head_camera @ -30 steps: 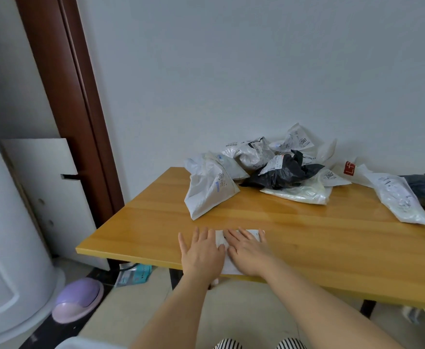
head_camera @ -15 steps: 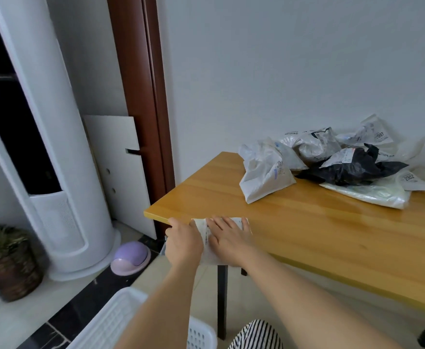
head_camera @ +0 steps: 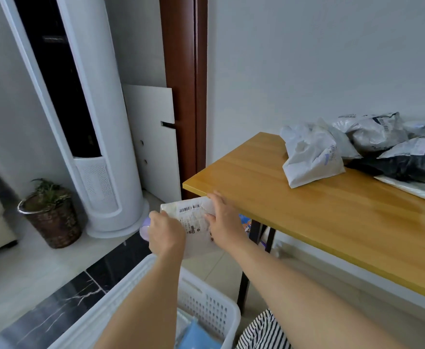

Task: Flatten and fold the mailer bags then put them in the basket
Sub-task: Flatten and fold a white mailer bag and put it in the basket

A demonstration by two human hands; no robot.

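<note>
Hands both on one folded white mailer (head_camera: 193,220), held in the air just off the table's (head_camera: 307,210) left corner, above the floor and beyond the basket's (head_camera: 206,301) far rim.

Left hand (head_camera: 166,235): fingers curled round the mailer's left edge, back of the hand toward the camera. Grip closed on the bag; fingertips hidden behind it.

Right hand (head_camera: 222,222): thumb on top near the mailer's upper right corner, fingers curled along its right edge. Pinching hold, also closed on the bag.

Mailer: label with barcode faces up, printed text below it. Lower part hidden behind the left hand and wrist. No contact with the table that I can make out; its top right corner sits close to the table edge.

Basket: white, perforated plastic, on the floor at lower centre, under the left forearm. Some blue and pale items lie inside; cannot tell what they are.

Table: wooden top, dark legs. Pile of crumpled mailers (head_camera: 312,157) at the far right against the wall, white and grey ones with a black one (head_camera: 412,162) among them, well apart from the hands.

Surroundings: white tower unit (head_camera: 100,172) standing left of the door frame, potted plant (head_camera: 50,212) in a woven pot beside it, small purple object (head_camera: 144,229) on the floor partly behind the left hand.
</note>
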